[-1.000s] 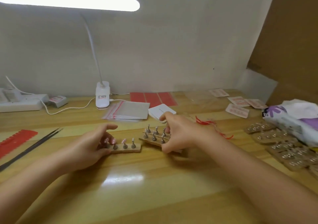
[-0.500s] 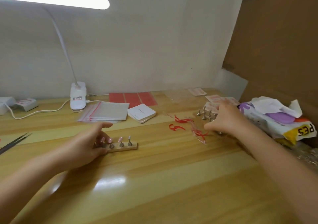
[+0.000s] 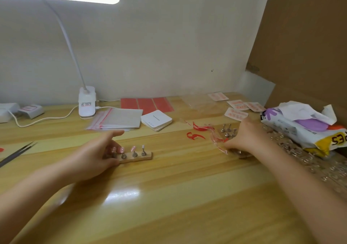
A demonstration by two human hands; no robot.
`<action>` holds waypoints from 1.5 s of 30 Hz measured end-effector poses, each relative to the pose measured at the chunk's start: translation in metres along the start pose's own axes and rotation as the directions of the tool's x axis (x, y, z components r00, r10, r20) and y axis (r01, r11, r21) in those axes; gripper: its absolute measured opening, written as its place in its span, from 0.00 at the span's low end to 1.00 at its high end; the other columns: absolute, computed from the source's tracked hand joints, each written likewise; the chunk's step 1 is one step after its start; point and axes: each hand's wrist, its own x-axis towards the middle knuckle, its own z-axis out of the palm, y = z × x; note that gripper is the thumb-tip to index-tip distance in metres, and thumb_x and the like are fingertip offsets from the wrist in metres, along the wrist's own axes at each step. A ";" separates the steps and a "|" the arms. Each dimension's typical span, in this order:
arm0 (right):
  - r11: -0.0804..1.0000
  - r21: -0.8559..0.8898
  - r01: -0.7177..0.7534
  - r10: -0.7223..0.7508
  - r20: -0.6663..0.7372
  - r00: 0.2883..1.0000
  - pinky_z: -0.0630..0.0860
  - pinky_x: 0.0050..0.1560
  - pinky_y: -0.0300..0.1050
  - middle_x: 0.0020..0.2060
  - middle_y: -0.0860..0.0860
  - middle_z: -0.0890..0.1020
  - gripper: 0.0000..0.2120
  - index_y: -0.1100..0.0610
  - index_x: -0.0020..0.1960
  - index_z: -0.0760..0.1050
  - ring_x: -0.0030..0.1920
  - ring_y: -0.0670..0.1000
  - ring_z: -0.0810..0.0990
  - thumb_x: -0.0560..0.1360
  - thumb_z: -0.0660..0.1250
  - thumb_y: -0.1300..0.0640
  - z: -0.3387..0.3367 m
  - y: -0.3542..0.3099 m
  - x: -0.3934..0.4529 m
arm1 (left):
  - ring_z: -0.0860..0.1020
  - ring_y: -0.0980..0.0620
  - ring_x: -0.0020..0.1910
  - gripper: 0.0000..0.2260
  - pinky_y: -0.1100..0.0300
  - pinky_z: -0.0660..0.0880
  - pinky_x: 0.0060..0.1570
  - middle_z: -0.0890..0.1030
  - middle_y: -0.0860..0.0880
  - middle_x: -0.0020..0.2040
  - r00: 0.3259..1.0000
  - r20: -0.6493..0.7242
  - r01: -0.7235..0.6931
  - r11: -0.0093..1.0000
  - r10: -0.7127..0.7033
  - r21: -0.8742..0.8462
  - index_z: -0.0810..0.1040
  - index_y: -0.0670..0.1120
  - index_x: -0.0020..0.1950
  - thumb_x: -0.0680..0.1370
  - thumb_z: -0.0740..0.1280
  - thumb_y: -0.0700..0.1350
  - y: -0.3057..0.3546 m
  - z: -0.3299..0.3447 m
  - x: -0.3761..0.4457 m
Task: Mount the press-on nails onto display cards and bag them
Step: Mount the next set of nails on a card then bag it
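1. Right hand [image 3: 244, 136] now far right by tissue pack [image 3: 300, 125], away from centre.
2. Second peg holder [image 3: 228, 131] carried along from beside left-hand wooden strip [image 3: 136, 156], now set down among red scraps [image 3: 201, 127].

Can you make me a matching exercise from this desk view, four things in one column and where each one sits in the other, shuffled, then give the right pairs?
Things:
1. wooden strip with nail stands
2. tweezers
3. stack of zip bags
4. wet wipes pack

Places:
A. far right, by the cardboard
B. left edge of the desk
C. beside the lamp base
D. gripped by the left hand

Pairs: 1-D, 2-B, 3-C, 4-A
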 end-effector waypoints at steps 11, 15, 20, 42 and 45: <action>0.999 -0.008 0.053 -0.053 0.034 0.998 0.65 0.19 0.37 0.29 0.50 0.80 0.47 0.63 0.67 0.59 0.28 0.47 0.79 0.57 0.78 0.46 0.005 -0.020 -0.007 | 0.77 0.59 0.49 0.29 0.69 0.70 0.51 0.79 0.55 0.49 1.000 -0.004 0.014 1.000 -0.014 -0.010 0.66 0.54 0.70 0.74 0.71 0.36 0.002 0.000 -0.002; 0.999 -0.041 0.032 -0.031 0.014 0.999 0.65 0.19 0.37 0.29 0.50 0.79 0.48 0.64 0.69 0.58 0.28 0.48 0.78 0.59 0.78 0.47 0.007 -0.015 -0.003 | 0.76 0.60 0.49 0.29 0.74 0.68 0.48 0.78 0.55 0.50 1.000 0.011 0.015 1.000 -0.015 -0.015 0.65 0.54 0.71 0.74 0.71 0.37 0.004 -0.002 -0.002; 0.991 -0.135 0.011 -0.015 -0.029 0.999 0.67 0.23 0.39 0.26 0.49 0.79 0.39 0.63 0.63 0.62 0.28 0.49 0.79 0.60 0.76 0.49 0.002 -0.004 0.002 | 0.75 0.63 0.49 0.29 0.77 0.67 0.47 0.77 0.55 0.50 1.000 -0.014 0.014 1.000 -0.014 -0.004 0.67 0.55 0.70 0.74 0.72 0.37 0.003 0.000 -0.004; 0.848 -0.390 0.359 -0.503 -0.373 0.780 0.68 0.57 0.52 0.58 0.56 0.75 0.20 0.57 0.59 0.71 0.58 0.58 0.70 0.74 0.65 0.46 -0.002 -0.073 -0.035 | 0.74 0.63 0.41 0.33 0.71 0.65 0.38 0.76 0.58 0.43 0.947 -0.292 0.163 0.984 -0.136 0.070 0.67 0.49 0.71 0.69 0.77 0.47 -0.015 0.003 0.024; 0.819 -0.027 0.572 -0.563 -0.223 0.796 0.75 0.49 0.49 0.49 0.51 0.79 0.14 0.55 0.54 0.75 0.51 0.55 0.77 0.74 0.64 0.48 0.018 -0.115 -0.050 | 0.75 0.58 0.42 0.31 0.65 0.67 0.39 0.75 0.58 0.43 0.934 -0.323 0.181 0.981 -0.152 0.063 0.67 0.48 0.71 0.71 0.75 0.45 -0.012 0.007 0.024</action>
